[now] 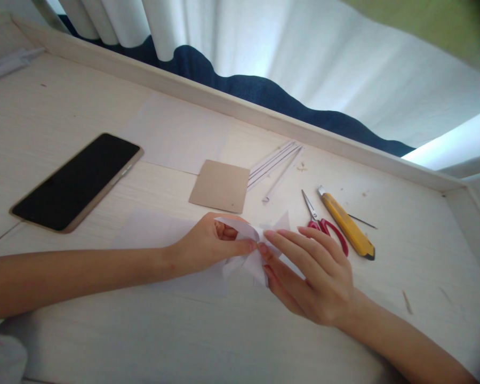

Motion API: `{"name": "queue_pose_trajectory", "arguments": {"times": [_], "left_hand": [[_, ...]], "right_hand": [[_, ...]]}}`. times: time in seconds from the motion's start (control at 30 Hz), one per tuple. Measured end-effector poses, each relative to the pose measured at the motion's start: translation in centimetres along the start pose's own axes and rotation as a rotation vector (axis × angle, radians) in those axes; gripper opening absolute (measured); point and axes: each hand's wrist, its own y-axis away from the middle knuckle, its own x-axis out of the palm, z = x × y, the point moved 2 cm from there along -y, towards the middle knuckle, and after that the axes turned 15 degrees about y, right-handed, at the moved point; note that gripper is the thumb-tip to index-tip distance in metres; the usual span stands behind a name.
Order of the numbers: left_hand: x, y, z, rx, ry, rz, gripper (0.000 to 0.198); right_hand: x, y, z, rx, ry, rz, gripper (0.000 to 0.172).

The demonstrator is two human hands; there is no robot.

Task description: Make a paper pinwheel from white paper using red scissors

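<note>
A white paper pinwheel (256, 268) with pointed, curled blades is held up between both my hands over the table. My left hand (208, 241) pinches it from the left, with the thumb pressed near its centre and the other fingers partly hidden behind the paper. From the right, my right hand (314, 274) grips the same pinwheel near the centre with thumb and fingertips. What lies under the fingertips at the centre cannot be made out. Just beyond my right hand are red-handled scissors (328, 229), partly covered by its fingers.
A yellow box cutter (346, 221) lies beside a thin dark stick (363, 221). Behind the pinwheel are a brown cardboard square (220, 186), rolled paper sticks (282, 173) and a white sheet (176, 130). A phone (78, 181) lies left. A raised ledge (224, 106) edges the table.
</note>
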Motion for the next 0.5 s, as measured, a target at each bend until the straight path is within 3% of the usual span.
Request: {"name": "queue_pose_trajectory", "arguments": {"times": [0.37, 0.5], "left_hand": [[-0.12, -0.15, 0.12, 0.016, 0.054, 0.060, 0.009], [-0.22, -0.23, 0.21, 0.016, 0.043, 0.065, 0.008]], "right_hand": [[0.29, 0.05, 0.16, 0.052, 0.005, -0.004, 0.009], [0.24, -0.12, -0.11, 0.121, -0.089, 0.066, 0.017]]}}
